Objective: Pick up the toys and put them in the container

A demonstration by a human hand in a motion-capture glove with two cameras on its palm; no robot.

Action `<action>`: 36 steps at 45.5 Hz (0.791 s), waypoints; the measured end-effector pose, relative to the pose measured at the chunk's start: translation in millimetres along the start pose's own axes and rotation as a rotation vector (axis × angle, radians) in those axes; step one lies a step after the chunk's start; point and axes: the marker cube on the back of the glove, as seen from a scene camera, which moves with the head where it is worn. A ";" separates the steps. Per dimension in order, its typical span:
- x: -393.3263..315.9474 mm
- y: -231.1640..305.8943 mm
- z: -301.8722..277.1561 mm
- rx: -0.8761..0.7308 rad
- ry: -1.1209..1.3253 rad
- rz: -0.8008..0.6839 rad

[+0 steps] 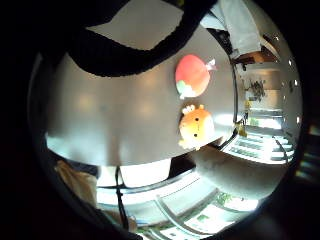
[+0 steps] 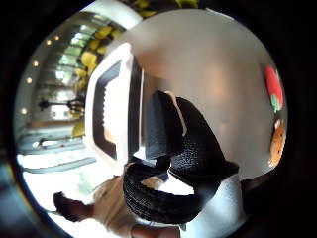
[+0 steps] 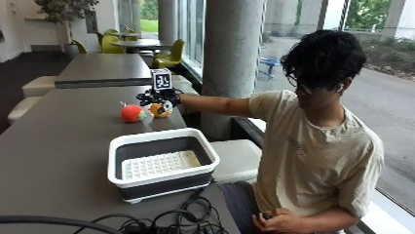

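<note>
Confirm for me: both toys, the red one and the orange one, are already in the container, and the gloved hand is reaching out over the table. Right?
Not quite. The outside view shows the red toy and the orange toy lying on the table, beyond the container, which holds no toys. The gloved right hand is indeed reaching out over the table, above the orange toy.

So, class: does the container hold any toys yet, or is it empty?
Empty. The container shows only its ridged floor; the red toy and orange toy lie on the table.

Grey tables [image 3: 65, 141], a concrete pillar [image 3: 233, 58] (windows behind), yellow-green chairs [image 3: 170, 52].
</note>
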 end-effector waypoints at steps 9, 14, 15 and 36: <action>3.7 -1.2 -1.5 0.016 0.027 -0.012; -0.7 -0.5 0.9 0.016 -0.021 -0.002; -2.0 -0.4 1.4 0.016 -0.032 0.001; 5.9 -4.8 -3.6 0.083 -0.029 0.036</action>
